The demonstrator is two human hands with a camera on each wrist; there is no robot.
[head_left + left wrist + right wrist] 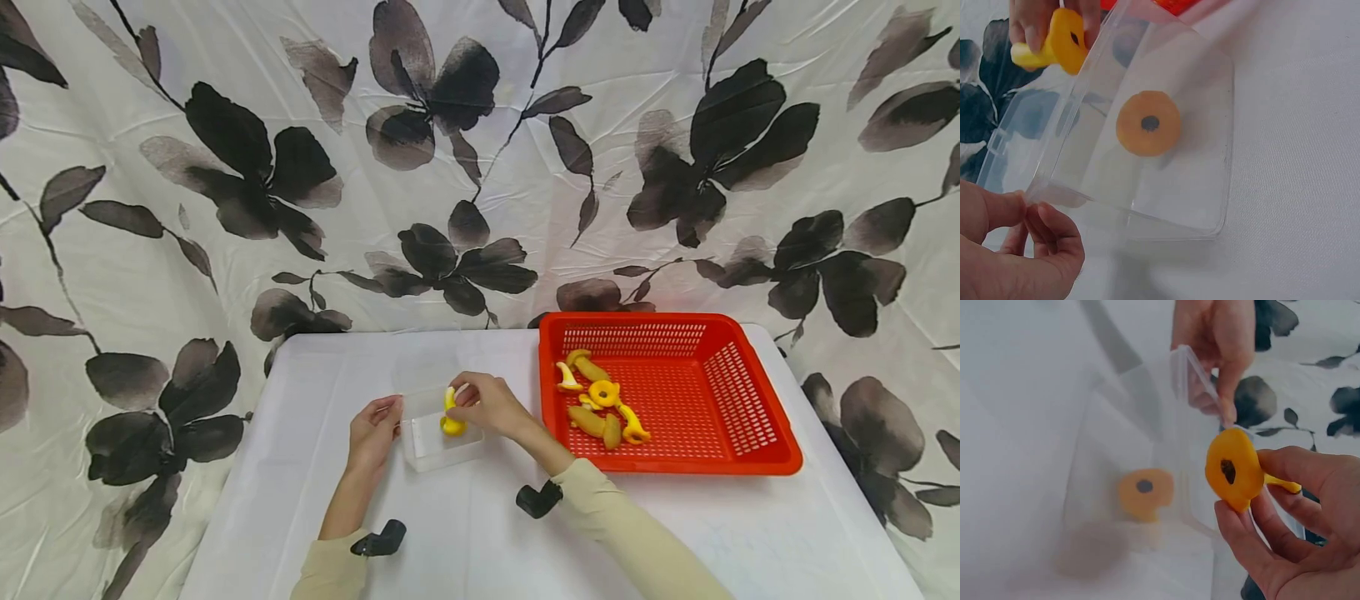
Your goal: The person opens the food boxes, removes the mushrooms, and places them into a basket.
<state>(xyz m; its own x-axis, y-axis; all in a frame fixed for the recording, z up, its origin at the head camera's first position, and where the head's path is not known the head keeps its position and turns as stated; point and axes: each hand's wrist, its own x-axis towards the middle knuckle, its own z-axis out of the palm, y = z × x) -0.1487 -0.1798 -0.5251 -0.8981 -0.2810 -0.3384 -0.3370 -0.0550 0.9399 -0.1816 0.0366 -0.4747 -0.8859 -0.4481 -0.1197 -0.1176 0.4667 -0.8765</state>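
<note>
A clear plastic box lies on the white table, its lid folded back at the far side. My left hand pinches the box's left edge between thumb and fingers. Over the box, my right hand holds a yellow mushroom-shaped piece in its fingertips; the piece has a round cap with a dark hole and a thin stem. Through the box's wall shows another round yellow-orange piece with a dark centre, blurred by the plastic.
To the right stands a red perforated basket. Several yellow pieces and brown pieces lie in its left part. A flower-printed cloth hangs behind the table.
</note>
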